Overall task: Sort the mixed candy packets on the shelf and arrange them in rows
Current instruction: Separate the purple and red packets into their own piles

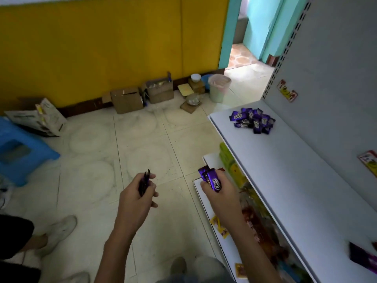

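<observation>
A loose pile of purple candy packets (pixel 252 120) lies at the far end of the white shelf (pixel 289 172). My left hand (pixel 138 198) holds a thin stack of dark purple packets (pixel 145 181) edge-on over the floor. Just left of the shelf's front edge, my right hand (pixel 219 193) grips a few purple packets (pixel 210 177). Another purple packet (pixel 362 256) lies blurred at the near right of the shelf.
Lower shelves (pixel 206 193) below hold yellow, green and red packets. On the tiled floor stand a blue stool (pixel 22 154), cardboard boxes (pixel 127 100) and a bin (pixel 218 87) by the yellow wall. Another person's legs and white shoe (pixel 60 229) are at the lower left.
</observation>
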